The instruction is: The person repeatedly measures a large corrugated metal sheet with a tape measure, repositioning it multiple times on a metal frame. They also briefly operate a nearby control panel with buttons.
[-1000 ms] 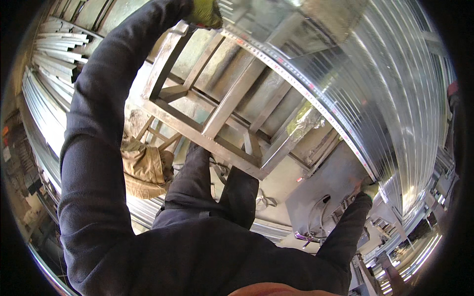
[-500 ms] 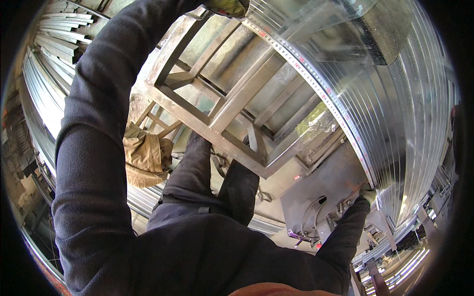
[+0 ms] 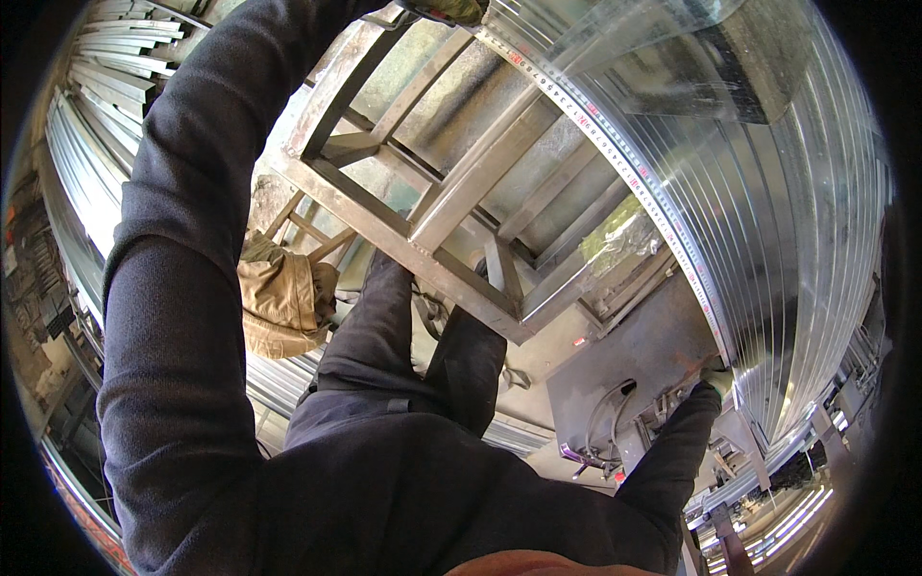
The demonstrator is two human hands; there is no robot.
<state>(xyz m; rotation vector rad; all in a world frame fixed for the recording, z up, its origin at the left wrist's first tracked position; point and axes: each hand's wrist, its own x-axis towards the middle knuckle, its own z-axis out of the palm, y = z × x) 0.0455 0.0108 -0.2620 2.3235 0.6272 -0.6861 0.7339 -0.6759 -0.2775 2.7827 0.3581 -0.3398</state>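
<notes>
A white tape measure [image 3: 639,177] is stretched in a long curve along the near edge of a stack of shiny metal strips [image 3: 740,230]. Its far end meets my gloved left hand [image 3: 449,10], closed at the top edge of the view and partly cut off. At the other end, on the right, my gloved right hand [image 3: 715,375] is closed on the tape by the corner of the stack. The fingers of both hands show only in part. Clear plastic film [image 3: 663,48] lies over part of the strips.
Before my legs stands a welded metal frame [image 3: 413,252]. A tan cloth [image 3: 279,298] hangs over a wooden stool left of it. Metal profiles [image 3: 91,163] are stacked at the far left. A dark panel with cables [image 3: 624,384] is near my right arm.
My left hand has shifted slightly up, further out of the view. The right hand stays at its end of the tape, and the tape remains stretched along the strips.
</notes>
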